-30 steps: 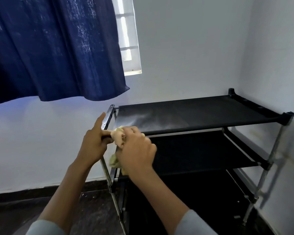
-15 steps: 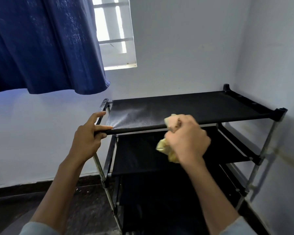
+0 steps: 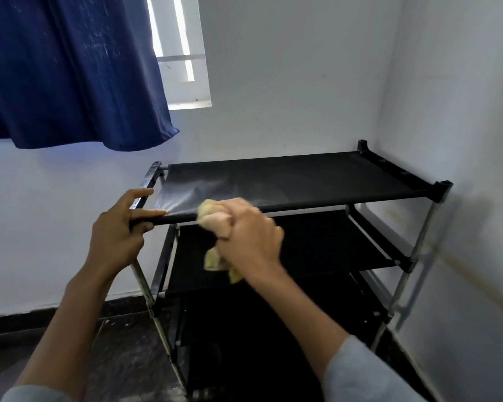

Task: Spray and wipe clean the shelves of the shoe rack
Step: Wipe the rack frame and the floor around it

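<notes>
The right hand (image 3: 246,230) grips a yellow cloth (image 3: 215,213) on the top shelf (image 3: 302,175) front rail; the left hand (image 3: 119,227) holds the rail at 9 o'clock. Lower shelves probably remain.

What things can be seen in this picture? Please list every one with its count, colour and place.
shoe rack: one, black shelves on metal posts, in the room corner at right
top shelf: one, black fabric, pale streaks on its left part
cloth: one, yellow, bunched at the top shelf's front bar
curtain: one, dark blue, upper left
window: one, white frame, beside the curtain
walls: two, white, behind and right of the rack
floor: one, dark, below
left hand: one, grips the front bar near the left corner
right hand: one, grips the cloth, blurred
sleeves: two, grey, bottom edge
</notes>
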`<state>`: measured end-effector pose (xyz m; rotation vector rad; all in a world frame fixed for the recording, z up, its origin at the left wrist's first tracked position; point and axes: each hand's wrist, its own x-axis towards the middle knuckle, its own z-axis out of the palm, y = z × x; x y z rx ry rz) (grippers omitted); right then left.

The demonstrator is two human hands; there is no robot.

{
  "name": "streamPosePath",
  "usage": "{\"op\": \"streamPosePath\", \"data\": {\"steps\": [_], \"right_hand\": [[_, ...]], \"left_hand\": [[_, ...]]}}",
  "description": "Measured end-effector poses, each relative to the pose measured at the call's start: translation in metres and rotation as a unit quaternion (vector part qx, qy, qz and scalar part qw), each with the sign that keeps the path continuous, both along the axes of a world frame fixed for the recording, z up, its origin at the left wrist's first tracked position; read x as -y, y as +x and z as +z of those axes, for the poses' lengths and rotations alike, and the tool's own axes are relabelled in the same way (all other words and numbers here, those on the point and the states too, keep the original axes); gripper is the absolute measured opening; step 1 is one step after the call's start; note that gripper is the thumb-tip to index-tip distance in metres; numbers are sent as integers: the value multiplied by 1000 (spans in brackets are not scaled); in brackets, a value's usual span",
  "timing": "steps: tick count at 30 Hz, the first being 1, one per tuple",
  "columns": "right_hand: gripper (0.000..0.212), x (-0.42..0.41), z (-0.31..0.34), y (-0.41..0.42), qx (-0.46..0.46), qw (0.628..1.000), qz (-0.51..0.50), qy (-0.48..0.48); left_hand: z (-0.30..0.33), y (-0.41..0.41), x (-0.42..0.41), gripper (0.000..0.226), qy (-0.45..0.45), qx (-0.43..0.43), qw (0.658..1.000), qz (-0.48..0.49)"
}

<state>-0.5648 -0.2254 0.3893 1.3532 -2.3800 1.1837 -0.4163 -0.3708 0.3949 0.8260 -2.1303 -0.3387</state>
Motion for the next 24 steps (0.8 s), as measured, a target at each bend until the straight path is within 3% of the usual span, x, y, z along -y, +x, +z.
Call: {"op": "streamPosePath", "data": {"steps": [7, 10, 14, 20, 24], "right_hand": [[45, -100, 7, -133, 76, 974, -211, 29], [31, -106, 16, -145, 63, 968, -235, 61], [15, -66, 30, -100, 35, 976, -197, 90], [26, 29, 35, 19, -48, 992, -6, 113], [36, 42, 31, 31, -88, 988, 49, 116]], "left_hand": [[-3, -2, -1, 51, -13, -10, 1000, 9], [-3, -2, 0, 53, -8, -10, 1000, 14], [-3, -2, 2, 54, -10, -4, 1000, 17], [-2, -1, 5, 56, -8, 10, 1000, 26], [-1, -2, 3, 56, -1, 19, 999, 34]]}}
